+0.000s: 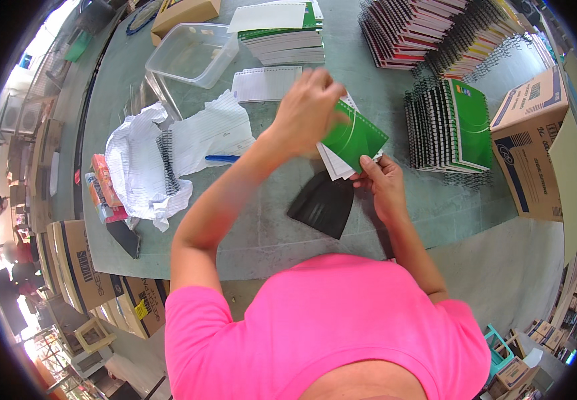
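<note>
In front of me, my right hand (385, 183) pinches the lower right corner of a small notebook with a green cover (358, 139). Its edge is punched, and white pages fan out beneath the cover. Over the notebook's upper left corner is my left hand (308, 110), fingers curled and smeared by motion; whether it grips anything is unclear. A black fan-shaped piece (325, 205) lies on the table just below the notebook. Loose punched white sheets (266, 84) rest beyond my left hand.
Spiral-bound green notebooks (470, 130) stand at the right, beside an open carton (532, 147). Red-edged spiral notebooks (405, 30) are stacked behind. At left are a clear plastic bin (185, 75), crumpled paper (135, 167) holding black wire coils (167, 163), and a blue pen-like tool (222, 159).
</note>
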A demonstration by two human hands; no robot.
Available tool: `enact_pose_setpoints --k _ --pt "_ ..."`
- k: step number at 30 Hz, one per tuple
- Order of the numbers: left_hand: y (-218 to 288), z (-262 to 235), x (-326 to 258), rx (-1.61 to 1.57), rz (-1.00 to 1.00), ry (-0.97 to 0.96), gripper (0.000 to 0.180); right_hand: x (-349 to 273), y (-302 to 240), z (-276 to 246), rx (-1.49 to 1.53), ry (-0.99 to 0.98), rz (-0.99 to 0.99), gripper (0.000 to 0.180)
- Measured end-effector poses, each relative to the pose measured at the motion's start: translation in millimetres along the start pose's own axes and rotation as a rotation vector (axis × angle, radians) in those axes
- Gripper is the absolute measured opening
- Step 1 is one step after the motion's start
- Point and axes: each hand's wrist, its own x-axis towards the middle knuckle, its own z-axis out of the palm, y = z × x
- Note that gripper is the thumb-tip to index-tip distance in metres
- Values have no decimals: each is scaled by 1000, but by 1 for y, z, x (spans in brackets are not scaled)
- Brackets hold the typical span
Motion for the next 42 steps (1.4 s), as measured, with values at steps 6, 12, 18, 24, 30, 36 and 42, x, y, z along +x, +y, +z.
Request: enact_pose_setpoints --k 6,12,18,24,30,36,42 --pt "48 4 -55 68 33 120 34 1 -34 32 -71 -134 -316 33" --pt "14 -25 -73 -1069 -347 451 31 31 -66 37 -338 112 -760 49" --pt "0 3 -81 -1081 -607 384 37 42 -36 36 -122 -136 -323 37" --pt "-20 -3 -74 -1102 -452 388 36 49 -45 34 -176 -120 -405 35" --pt "-20 -5 -73 -1154 -511 332 33 57 -33 33 -200 -105 -320 34" --pt "-10 -6 -74 -796 -362 371 19 57 -29 21 -114 -106 -293 35" --pt "30 -5 -62 -52 304 588 27 58 -35 10 361 -147 -156 37"
